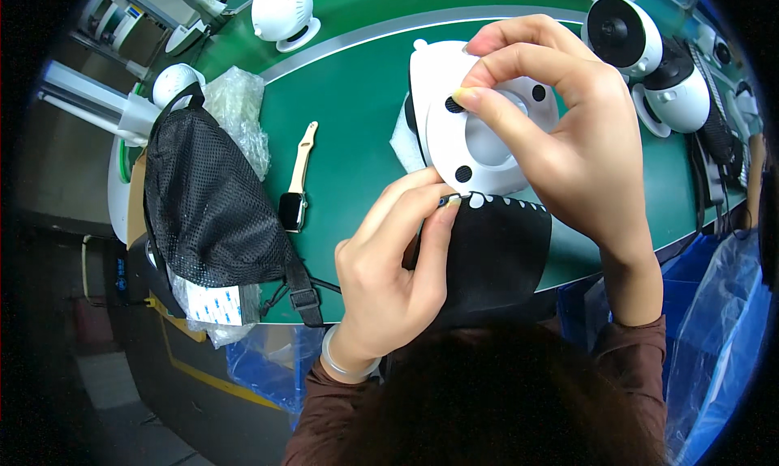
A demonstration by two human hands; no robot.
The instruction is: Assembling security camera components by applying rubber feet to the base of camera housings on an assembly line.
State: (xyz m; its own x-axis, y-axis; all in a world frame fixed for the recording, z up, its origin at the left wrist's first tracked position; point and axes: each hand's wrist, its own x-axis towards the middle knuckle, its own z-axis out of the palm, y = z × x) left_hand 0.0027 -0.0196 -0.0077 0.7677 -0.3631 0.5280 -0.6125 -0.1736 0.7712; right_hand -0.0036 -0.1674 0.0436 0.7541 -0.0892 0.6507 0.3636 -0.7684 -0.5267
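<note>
A white rounded device [442,133] lies on the green table with its ring-shaped base turned up. Several black round pads [463,173] sit on that base. My right hand [560,117] reaches over it, thumb and forefinger pinched together at a black pad [454,105] near the left rim. Below the device, my left hand [398,255] pinches the edge of a black sheet [495,255] between thumb and forefinger. Scalloped gaps run along the sheet's upper edge, and its lower part hangs over the table's front edge. Some of the device is hidden behind my right hand.
A black mesh bag [211,198] and bubble wrap [239,113] lie at the left, near a watch [294,210] with a pale strap. White round cameras [282,13] stand at the back, others [621,36] at the right. Blue plastic bags [714,320] hang below the table.
</note>
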